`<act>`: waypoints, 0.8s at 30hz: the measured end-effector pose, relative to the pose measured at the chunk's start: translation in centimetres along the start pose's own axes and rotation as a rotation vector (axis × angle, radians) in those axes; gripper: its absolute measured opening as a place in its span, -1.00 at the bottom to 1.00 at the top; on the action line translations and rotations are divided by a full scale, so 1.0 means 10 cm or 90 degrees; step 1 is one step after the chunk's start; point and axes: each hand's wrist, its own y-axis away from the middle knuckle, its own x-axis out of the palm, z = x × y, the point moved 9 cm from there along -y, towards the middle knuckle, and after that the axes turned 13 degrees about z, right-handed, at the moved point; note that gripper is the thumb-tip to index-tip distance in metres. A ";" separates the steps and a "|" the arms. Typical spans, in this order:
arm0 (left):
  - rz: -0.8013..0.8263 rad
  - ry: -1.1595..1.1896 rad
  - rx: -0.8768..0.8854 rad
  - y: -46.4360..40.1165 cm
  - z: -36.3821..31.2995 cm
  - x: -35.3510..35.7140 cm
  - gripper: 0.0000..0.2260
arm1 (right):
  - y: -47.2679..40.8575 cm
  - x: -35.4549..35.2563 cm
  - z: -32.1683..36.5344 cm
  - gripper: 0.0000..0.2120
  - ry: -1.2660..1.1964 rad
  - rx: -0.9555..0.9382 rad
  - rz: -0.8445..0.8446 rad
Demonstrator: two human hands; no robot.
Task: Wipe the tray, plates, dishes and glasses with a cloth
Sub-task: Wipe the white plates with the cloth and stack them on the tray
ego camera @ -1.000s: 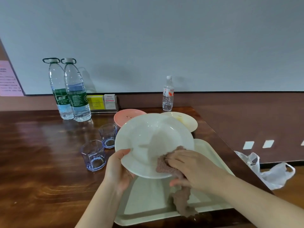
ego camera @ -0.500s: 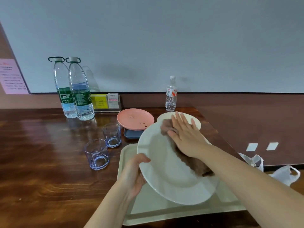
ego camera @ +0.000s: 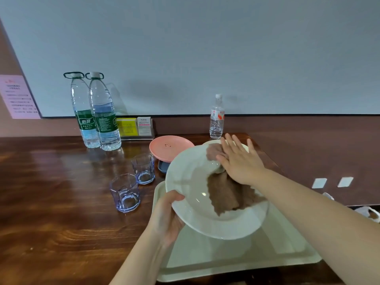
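Observation:
My left hand (ego camera: pixel 167 220) grips the near-left rim of a large white plate (ego camera: pixel 191 182), holding it tilted above the pale tray (ego camera: pixel 236 262). A brown cloth (ego camera: pixel 224 192) lies across the plate's face. My right hand (ego camera: pixel 239 159) presses the cloth against the plate's far edge with fingers straight and spread. A pink plate (ego camera: pixel 170 147) with crumbs sits on a blue dish (ego camera: pixel 163 166) behind. Part of a cream plate (ego camera: pixel 211 142) shows behind my right hand. Two bluish glasses (ego camera: pixel 125 193) (ego camera: pixel 144 168) stand left of the tray.
Two large water bottles (ego camera: pixel 96 112) and a card holder (ego camera: pixel 136 127) stand at the back wall. A small bottle (ego camera: pixel 217 118) is at the back right. The wooden table (ego camera: pixel 61 202) ends just right of the tray, where a plastic bag (ego camera: pixel 368 214) lies on the floor.
The plate tipped from upright and facing me to flatter and lower over the tray. My right hand slid the cloth from the near rim up to the far edge, fingers now straight.

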 end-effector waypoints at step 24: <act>0.003 -0.019 0.029 -0.17 0.16 0.16 -0.68 | 0.32 0.38 0.92 -0.47 -0.475 -0.210 0.040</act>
